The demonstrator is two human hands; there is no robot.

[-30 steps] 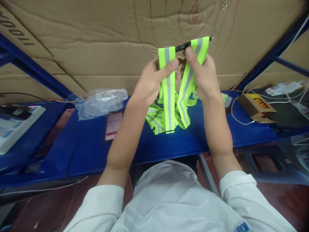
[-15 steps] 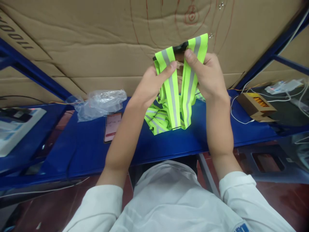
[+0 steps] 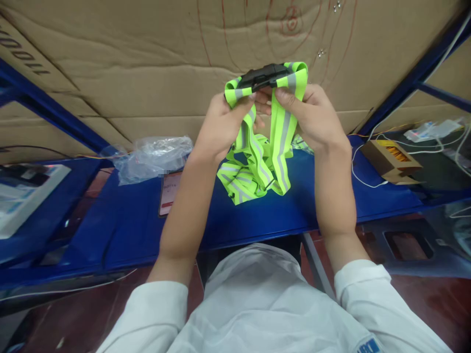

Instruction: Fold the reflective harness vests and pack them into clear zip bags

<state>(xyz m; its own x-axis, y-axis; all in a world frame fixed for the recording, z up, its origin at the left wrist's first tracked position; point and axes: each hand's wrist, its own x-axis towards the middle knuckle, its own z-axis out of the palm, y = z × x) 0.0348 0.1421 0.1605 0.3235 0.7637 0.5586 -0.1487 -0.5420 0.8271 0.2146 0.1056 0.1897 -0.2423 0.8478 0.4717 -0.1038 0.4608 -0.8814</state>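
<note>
A neon-yellow reflective strap (image 3: pixel 282 139) with a grey stripe hangs between my two hands. My left hand (image 3: pixel 226 122) is closed on it at the left, thumb pressed on the band. At the right, my right hand (image 3: pixel 314 115) grips the other side of the same strap. A black buckle (image 3: pixel 265 74) spans the top between the hands, its two parts apparently joined. Below, the strap runs down into a crumpled heap of the same webbing (image 3: pixel 241 184) on the blue table (image 3: pixel 235 225). Some fingers are hidden behind the strap.
Left of the hands lie a clear plastic bag (image 3: pixel 154 154) and a phone (image 3: pixel 169 196), partly behind my left forearm. A small cardboard box (image 3: pixel 390 162) with white cables stands at the right. A large cardboard sheet (image 3: pixel 154 73) rises behind the table.
Both hands have tilted the strap's top, so the black buckle now shows more fully. The hands have drawn slightly closer, and the left length of strap hangs slacker.
</note>
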